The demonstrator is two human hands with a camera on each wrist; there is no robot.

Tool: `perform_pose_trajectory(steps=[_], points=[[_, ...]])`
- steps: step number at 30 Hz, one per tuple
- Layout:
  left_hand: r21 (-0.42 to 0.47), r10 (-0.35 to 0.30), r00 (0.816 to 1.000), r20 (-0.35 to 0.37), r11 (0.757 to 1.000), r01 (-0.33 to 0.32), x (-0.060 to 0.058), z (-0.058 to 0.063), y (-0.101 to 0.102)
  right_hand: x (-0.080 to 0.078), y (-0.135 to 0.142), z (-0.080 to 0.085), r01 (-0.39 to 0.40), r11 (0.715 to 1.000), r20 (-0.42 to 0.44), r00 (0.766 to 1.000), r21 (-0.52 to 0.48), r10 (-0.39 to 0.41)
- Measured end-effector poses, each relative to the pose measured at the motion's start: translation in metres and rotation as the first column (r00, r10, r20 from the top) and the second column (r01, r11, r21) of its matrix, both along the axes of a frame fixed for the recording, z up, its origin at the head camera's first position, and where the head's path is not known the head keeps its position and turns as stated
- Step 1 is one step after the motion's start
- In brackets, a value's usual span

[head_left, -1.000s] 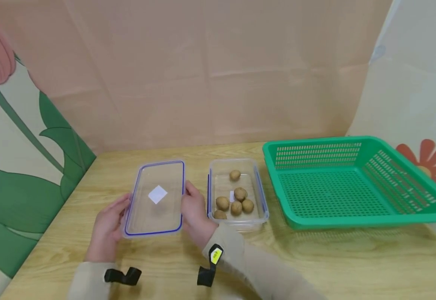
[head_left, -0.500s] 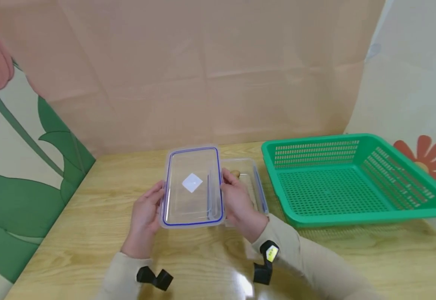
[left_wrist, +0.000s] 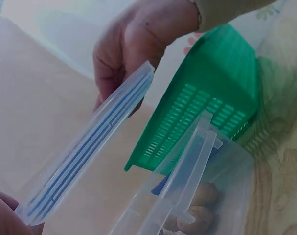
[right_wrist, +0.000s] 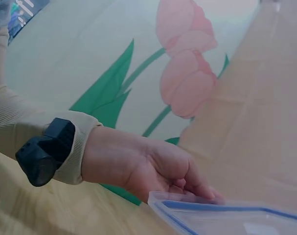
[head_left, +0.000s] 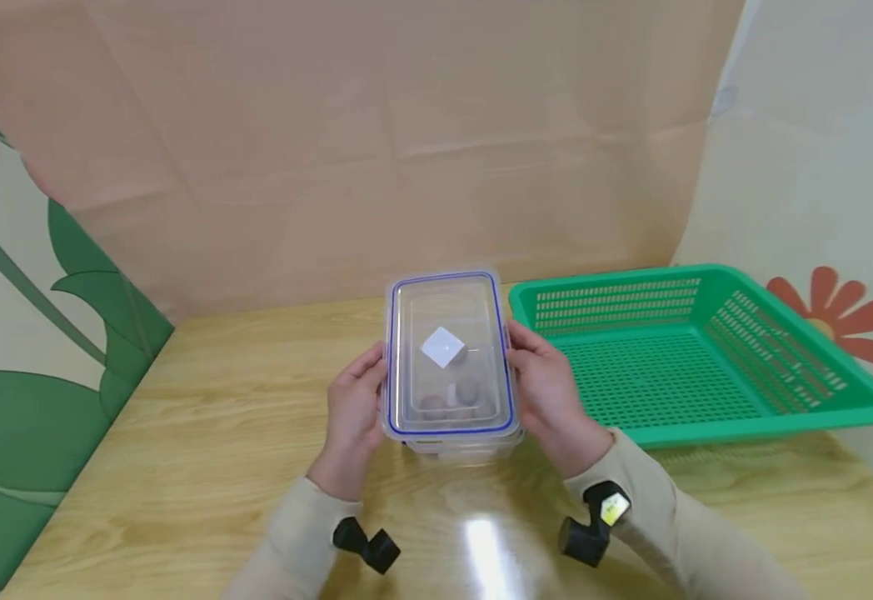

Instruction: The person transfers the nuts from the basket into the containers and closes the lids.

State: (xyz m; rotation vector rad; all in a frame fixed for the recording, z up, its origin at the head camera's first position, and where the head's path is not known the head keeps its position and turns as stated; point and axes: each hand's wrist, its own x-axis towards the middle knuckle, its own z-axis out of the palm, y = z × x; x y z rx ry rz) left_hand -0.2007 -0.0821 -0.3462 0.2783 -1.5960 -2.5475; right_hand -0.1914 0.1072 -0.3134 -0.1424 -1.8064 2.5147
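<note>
A clear plastic lid [head_left: 416,379] with a blue seal and a white diamond label is held by its two long sides. My left hand [head_left: 350,408] grips the left edge, and my right hand [head_left: 552,396] grips the right edge. Below it stands a clear food container [head_left: 461,450]. In the left wrist view a gap separates the tilted lid from the container's rim. Several walnuts [left_wrist: 198,215] lie inside the container, dimmed by the lid in the head view. The right wrist view shows my left hand's fingers at the lid's edge.
A large green plastic basket [head_left: 676,435] stands just right of the container, close behind my right hand. The wooden table [head_left: 219,433] extends to the left and front. A pinkish cloth [head_left: 376,167] hangs at the back.
Both hands have carried the lid rightward from beside the container to a place over it. The walnuts, seen openly at first, now show only through the lid in the head view.
</note>
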Motion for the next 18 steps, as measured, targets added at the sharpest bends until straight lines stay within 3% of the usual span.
perform_pose_trajectory(steps=[7, 12, 18], points=[[-0.17, 0.117, 0.981, -0.158, 0.975, -0.144, -0.002, 0.011, 0.01, -0.007, 0.008, -0.001, 0.165, 0.984, -0.064, 0.983, -0.073, -0.17], [-0.152, 0.161, 0.951, -0.266, 0.967, -0.207, -0.004, 0.016, 0.012, -0.007, 0.008, 0.002, 0.235, 0.964, -0.114, 0.962, -0.123, -0.249], [-0.1, 0.223, 0.898, -0.379, 0.955, -0.279, -0.004, 0.013, 0.016, -0.007, 0.006, 0.008, 0.323, 0.945, -0.187, 0.927, -0.046, -0.326]])
